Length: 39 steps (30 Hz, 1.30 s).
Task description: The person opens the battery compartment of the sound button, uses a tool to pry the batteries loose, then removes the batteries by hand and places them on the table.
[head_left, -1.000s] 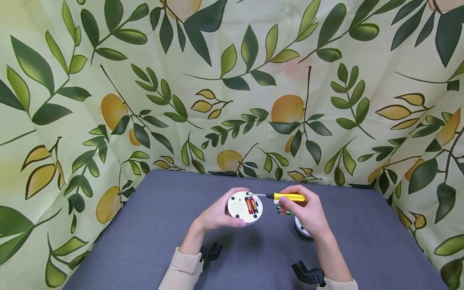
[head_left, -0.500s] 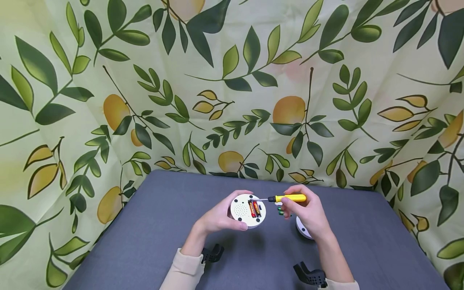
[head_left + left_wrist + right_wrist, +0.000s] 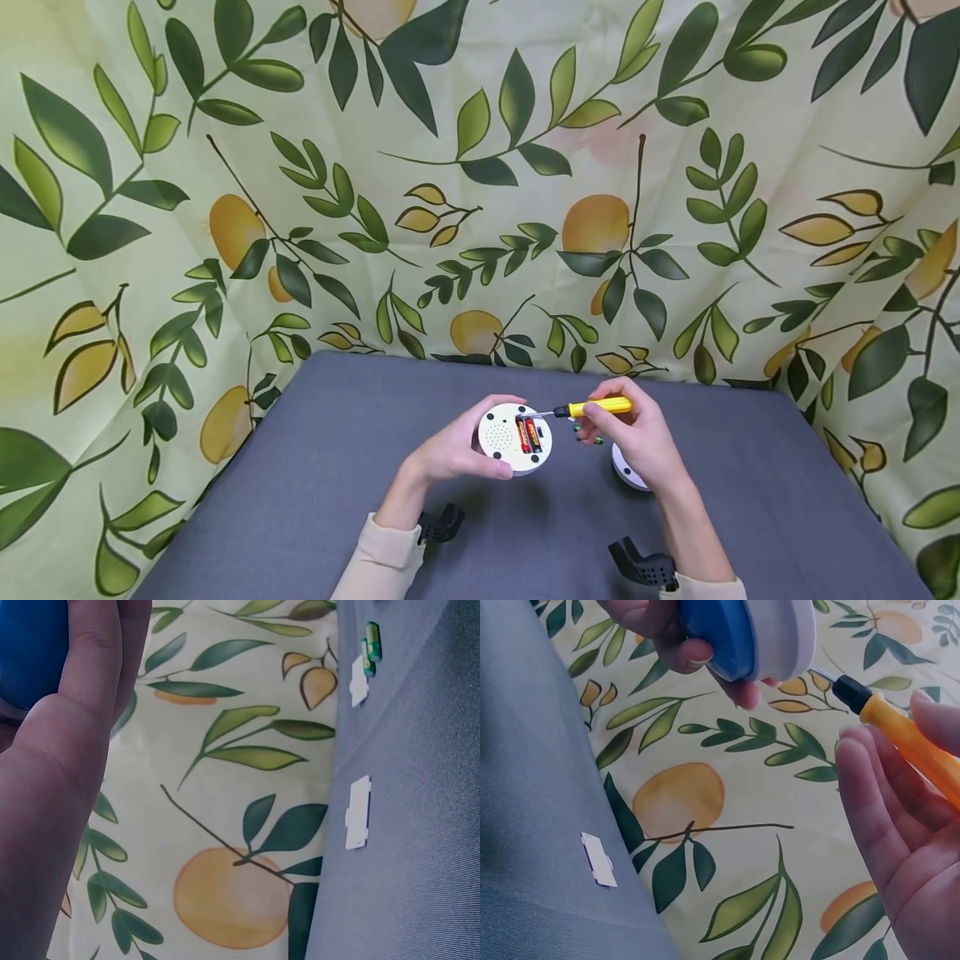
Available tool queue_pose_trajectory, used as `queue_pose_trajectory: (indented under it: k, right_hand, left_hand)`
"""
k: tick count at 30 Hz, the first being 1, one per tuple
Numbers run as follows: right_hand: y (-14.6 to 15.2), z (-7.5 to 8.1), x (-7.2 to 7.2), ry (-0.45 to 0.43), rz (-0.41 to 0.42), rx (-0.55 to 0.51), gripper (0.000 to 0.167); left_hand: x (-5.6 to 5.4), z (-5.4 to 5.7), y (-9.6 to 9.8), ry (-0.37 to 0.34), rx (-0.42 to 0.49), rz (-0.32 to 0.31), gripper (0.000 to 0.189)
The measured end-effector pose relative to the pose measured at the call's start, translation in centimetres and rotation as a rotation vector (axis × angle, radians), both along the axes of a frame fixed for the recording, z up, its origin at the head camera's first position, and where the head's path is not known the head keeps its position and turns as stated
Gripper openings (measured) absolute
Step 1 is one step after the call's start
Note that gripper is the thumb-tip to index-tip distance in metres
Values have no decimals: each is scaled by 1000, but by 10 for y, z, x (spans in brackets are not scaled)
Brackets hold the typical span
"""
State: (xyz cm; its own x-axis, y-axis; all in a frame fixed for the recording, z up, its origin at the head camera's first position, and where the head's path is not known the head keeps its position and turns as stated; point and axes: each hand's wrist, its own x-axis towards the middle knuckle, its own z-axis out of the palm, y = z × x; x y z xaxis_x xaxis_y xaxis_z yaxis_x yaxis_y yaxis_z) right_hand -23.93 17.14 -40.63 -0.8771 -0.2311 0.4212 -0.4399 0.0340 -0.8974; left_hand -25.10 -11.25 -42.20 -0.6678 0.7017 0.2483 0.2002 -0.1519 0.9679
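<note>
My left hand [image 3: 450, 454] holds a round device [image 3: 497, 437], thumb along its lower edge. Its white underside faces up, with speaker holes, dark round spots and two red-and-black batteries [image 3: 528, 435] side by side in an uncovered compartment. The device's other side [image 3: 718, 637] is blue in the right wrist view. My right hand [image 3: 637, 433] grips a screwdriver [image 3: 603, 407] by its yellow handle, between thumb and fingers. The metal shaft points left across the device, its tip at the upper end of the batteries. In the right wrist view the device hides the tip.
A second round white device [image 3: 627, 471] lies on the grey table [image 3: 360, 417], partly behind my right hand. Green batteries [image 3: 373, 641] and a white battery cover [image 3: 359, 681] lie together; another white cover [image 3: 359, 812] lies apart. A leaf-patterned cloth [image 3: 420, 275] stands behind the table.
The device has shifted slightly right and down in my left hand. The screwdriver's tip has gone from near the device's upper edge down to the top end of the batteries.
</note>
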Motion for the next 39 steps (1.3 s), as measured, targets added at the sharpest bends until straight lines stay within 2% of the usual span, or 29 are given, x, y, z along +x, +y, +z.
queue_pose_trajectory:
  k: [9,21,26,31,39]
  right_hand:
    - [3,2,3,-5,-5,64,26]
    - [8,1,1,10,7,113,11]
    - [9,0,-1,-29,16,106,10]
    - [9,-3,-2,-85,3,90,15]
    - [6,-3,-2,-117,-18,73,17]
  left_hand:
    - [0,-1,0,4,8,-20,88]
    - [0,-1,1,22,-16,-48,84]
    - [1,0,1,22,-13,-56,83]
    - [1,-1,2,16,-9,-70,85]
    - [0,-3,2,19,36,-72,87]
